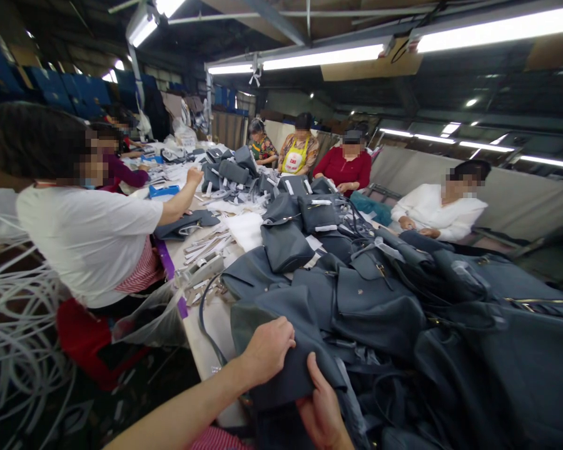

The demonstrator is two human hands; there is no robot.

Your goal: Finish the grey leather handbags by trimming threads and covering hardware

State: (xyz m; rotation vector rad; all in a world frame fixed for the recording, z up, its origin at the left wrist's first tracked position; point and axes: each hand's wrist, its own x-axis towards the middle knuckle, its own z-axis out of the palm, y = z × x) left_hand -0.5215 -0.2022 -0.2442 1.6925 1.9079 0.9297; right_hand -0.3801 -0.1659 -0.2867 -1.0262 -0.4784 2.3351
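A dark blue-grey leather-look bag lies at the near edge of the table, below me. My right hand grips its right side, thumb on the upper face and fingers underneath. On the upper face of that bag rests my left hand, its fingers curled and pressed together; whatever is in them, if anything, is hidden. A thin dark strap curves down at the bag's left. Just beyond is a flap bag with a gold-coloured clasp, among several similar bags.
Bags pile up along the right, some with white-wrapped parts. Paper strips and a grey metal tool lie left of the pile. A co-worker in a white T-shirt reaches over the table; others sit around it. White strips heap at left.
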